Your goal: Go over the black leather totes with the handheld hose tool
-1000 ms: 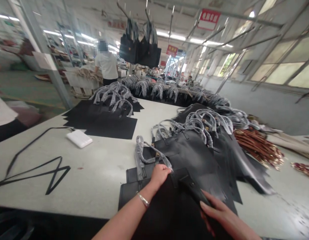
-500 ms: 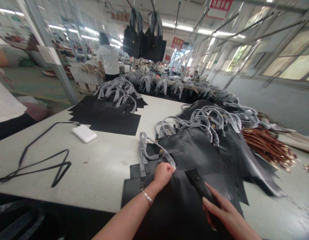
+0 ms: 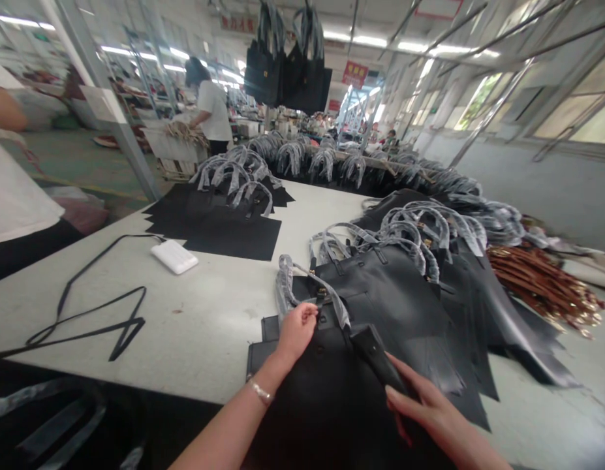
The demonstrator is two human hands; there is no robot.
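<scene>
My left hand [image 3: 297, 331], with a bracelet at its wrist, has its fingers closed at the end of a short black strap [image 3: 320, 299] with gold-coloured hardware. This strap is at the top edge of a black bag panel [image 3: 302, 372], beside a plastic-wrapped handle [image 3: 339, 307]. In my right hand [image 3: 424, 405] is a black piece with a broad flat end and a small round stud [image 3: 373, 352]; its exact kind is unclear. It lies over the right part of the front panel, and its lower end is hidden by my fingers.
More black panels with wrapped handles [image 3: 404, 235] overlap behind and right. Another stack [image 3: 224, 222] lies at the table's far left. A white box-shaped device [image 3: 175, 256], a black cord [image 3: 87, 277] and brown straps [image 3: 542, 281] are on the table. A person [image 3: 18, 176] stands at left.
My left hand has moved left, off the wrapped handle to the short strap. My right hand has brought the black piece slightly left, closer to the handle's base.
</scene>
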